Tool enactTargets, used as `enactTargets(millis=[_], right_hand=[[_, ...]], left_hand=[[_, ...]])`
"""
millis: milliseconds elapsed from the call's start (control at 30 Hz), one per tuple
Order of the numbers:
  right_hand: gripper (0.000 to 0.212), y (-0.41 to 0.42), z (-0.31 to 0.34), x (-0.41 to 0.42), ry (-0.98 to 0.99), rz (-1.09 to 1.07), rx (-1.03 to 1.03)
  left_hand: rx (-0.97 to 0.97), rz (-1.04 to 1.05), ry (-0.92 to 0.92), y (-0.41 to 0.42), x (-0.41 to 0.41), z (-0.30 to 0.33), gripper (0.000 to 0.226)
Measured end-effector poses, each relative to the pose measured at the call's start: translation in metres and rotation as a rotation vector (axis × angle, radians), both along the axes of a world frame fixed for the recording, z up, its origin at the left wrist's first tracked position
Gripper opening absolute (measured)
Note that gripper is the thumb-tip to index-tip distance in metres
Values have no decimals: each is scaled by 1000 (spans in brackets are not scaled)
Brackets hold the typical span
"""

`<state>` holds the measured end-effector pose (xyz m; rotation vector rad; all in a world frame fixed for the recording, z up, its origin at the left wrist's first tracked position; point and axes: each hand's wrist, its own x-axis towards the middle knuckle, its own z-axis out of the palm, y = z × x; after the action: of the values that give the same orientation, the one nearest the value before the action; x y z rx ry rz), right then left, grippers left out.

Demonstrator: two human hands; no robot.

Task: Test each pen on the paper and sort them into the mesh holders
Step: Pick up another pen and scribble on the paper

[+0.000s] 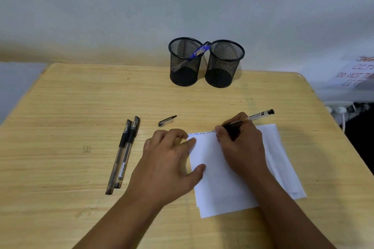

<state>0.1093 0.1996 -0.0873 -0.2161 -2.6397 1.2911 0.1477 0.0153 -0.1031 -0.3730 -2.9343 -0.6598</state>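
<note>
My right hand (pixel 241 143) grips a black pen (pixel 258 116) with its tip on the top edge of the white paper (pixel 222 184), beside small written marks. My left hand (pixel 172 159) lies flat with spread fingers on the paper's left edge. The pen's loose cap (pixel 167 121) rests on the table just beyond my left hand. Two capped black pens (pixel 123 153) lie side by side to the left. Two black mesh holders stand at the table's far edge: the left holder (pixel 185 62) has a blue pen (pixel 199 51) leaning in it, the right holder (pixel 223 64) looks empty.
The wooden table (pixel 70 107) stands against a grey wall. Off its right edge hang white cables and a plug strip (pixel 340 110), with a printed paper notice (pixel 356 73) above them.
</note>
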Motion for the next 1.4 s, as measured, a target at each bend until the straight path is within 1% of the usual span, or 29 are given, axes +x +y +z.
enactTargets(millis=[533, 1000, 1200, 1300, 1400], right_hand=[[11, -3, 2, 1, 23, 33, 52], [9, -3, 2, 1, 25, 31, 51], [15, -2, 1, 2, 59, 55, 32], [12, 0, -1, 1, 39, 20, -11], [9, 6, -1, 0, 61, -54, -194]], left_hand=[[-8, -3, -9, 0, 0, 2, 57], [-10, -7, -4, -1, 0, 2, 54], [-10, -6, -5, -1, 0, 1, 53], [-6, -9, 0, -1, -1, 1, 54], [-12, -11, 0, -1, 0, 1, 55]])
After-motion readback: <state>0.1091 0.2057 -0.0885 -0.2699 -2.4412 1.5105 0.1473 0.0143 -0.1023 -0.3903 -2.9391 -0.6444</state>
